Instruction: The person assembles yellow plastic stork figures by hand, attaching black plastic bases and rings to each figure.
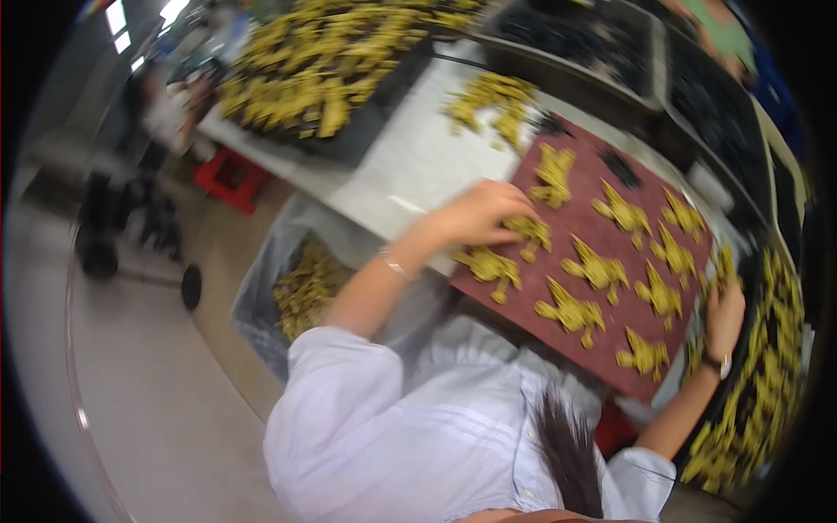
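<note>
On the white counter (410, 166) lies a dark red board (610, 349) carrying rows of yellow bird-shaped pieces (597, 270). Left hand (479, 213), at the board's 9 o'clock edge, curls loosely over one yellow piece (529, 231), fingertips touching it. Right hand (724, 314), at 3 o'clock, closes around another yellow piece (724, 266). Heaps of yellow pieces (758, 392) fill a tray beside it.

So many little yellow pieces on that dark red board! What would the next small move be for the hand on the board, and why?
Probably to let go and draw the left hand back. Its fingers rest on a yellow piece that already lies on the dark red board, in line with its neighbour. The right hand touches more yellow pieces at the board's edge.
</note>
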Demonstrator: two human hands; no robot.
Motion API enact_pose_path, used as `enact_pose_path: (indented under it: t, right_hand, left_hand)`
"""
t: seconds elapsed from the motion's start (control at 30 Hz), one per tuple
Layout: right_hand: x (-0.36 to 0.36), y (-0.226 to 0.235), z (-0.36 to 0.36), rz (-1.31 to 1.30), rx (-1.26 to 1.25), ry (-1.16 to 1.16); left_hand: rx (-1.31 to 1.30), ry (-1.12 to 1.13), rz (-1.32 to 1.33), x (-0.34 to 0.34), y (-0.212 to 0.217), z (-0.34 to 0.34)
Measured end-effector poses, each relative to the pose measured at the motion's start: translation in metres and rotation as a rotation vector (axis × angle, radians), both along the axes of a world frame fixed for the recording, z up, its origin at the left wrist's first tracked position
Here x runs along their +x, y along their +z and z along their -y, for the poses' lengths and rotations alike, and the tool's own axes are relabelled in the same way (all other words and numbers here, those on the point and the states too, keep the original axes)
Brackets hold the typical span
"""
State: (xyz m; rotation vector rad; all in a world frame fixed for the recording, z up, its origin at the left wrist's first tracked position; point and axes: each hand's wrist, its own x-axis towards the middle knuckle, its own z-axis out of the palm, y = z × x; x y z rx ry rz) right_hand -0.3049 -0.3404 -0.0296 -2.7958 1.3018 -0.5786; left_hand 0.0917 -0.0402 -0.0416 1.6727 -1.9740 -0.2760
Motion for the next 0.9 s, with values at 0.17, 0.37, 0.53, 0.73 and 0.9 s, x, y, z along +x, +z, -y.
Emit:
enact_pose_path:
  t: [0.17, 0.37, 0.53, 0.73, 0.9]
  right_hand:
    - [0.114, 0.036, -0.064, 0.233, 0.315, 0.455]
    - [0.254, 0.023, -0.127, 0.186, 0.278, 0.935]
    - [0.279, 0.000, -0.123, -0.006, 0.221, 0.906]
    - [0.256, -0.001, -0.114, 0.218, 0.342, 0.910]
    - [0.224, 0.031, -0.143, 0.582, 0.675, 0.790]
  left_hand:
    - [0.163, 0.042, 0.089, -0.008, 0.012, -0.008]
    - [0.212, 0.122, 0.168, -0.011, 0.015, -0.013]
    - [0.161, 0.184, 0.260, -0.023, 0.008, -0.016]
    - [-0.141, 0.356, -0.128, -0.023, 0.010, 0.003]
    - [-0.414, 0.406, -0.709, -0.039, 0.020, 0.019]
